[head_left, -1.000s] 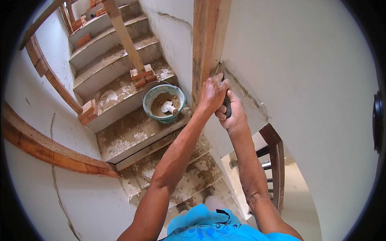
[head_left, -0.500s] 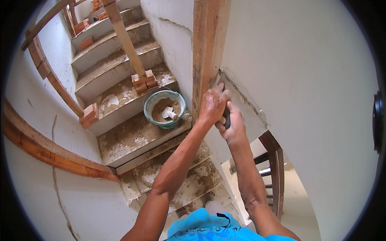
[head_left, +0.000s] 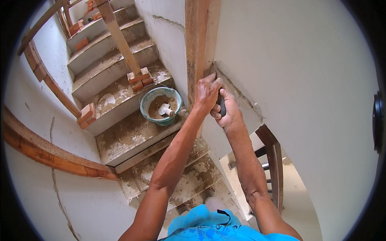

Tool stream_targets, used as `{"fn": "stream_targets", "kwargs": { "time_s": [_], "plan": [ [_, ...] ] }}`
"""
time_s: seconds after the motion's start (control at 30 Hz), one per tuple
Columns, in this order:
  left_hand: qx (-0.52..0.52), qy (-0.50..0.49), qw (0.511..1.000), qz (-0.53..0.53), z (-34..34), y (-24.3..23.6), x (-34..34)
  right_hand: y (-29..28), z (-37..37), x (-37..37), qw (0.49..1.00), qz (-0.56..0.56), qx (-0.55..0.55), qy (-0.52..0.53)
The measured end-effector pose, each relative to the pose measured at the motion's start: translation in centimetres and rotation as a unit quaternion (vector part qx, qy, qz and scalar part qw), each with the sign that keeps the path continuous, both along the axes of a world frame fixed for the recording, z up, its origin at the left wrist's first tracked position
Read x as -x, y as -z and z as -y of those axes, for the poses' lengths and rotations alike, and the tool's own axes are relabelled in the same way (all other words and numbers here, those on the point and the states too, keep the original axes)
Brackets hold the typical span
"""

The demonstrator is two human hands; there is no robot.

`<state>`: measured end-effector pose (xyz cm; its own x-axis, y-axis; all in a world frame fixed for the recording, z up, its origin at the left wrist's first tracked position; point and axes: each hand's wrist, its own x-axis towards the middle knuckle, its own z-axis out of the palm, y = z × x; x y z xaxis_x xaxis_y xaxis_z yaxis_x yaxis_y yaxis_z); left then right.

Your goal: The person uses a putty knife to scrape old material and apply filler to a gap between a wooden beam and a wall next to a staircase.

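Both hands, left & right, have fingers shut tight on a tool w/ a black handle, prob. hard, light, best held there.

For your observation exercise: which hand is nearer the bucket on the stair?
Left. The left hand is just right of the bucket; the right hand lies farther right, beyond it.

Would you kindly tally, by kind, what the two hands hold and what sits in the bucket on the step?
Dark-handled tool, gripped by the right hand, left hand alongside: 1
Bucket: 1
White tool in the bucket: 1
Total: 3
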<state>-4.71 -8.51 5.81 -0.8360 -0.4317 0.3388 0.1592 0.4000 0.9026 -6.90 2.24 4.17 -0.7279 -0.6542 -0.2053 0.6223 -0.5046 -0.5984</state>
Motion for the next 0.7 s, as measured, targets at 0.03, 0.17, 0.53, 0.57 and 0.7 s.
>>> {"fn": "stream_targets", "kwargs": {
  "time_s": [0.03, 0.17, 0.53, 0.57, 0.7],
  "plan": [
    [-0.018, -0.02, 1.0, -0.013, -0.4, -0.3, -0.2, 0.0, -0.2, -0.2, 1.0, 0.001, 0.004, -0.003],
    [0.072, -0.032, 0.994, -0.073, -0.5, -0.8, 0.5, -0.7, -0.9, 0.8, 0.998, 0.028, 0.029, -0.056],
    [-0.111, 0.008, 0.994, 0.013, -0.7, -2.9, 0.1, -2.4, -1.2, 2.3, 0.99, 0.069, 0.066, -0.103],
    [-0.112, 0.018, 0.993, 0.01, -0.6, -2.8, 0.0, -2.2, -1.0, 2.5, 0.989, 0.069, 0.071, -0.106],
    [-0.129, -0.004, 0.992, -0.011, -1.5, -2.8, -0.6, -2.5, -1.8, 1.5, 0.991, 0.056, 0.039, -0.111]
  ]
}}
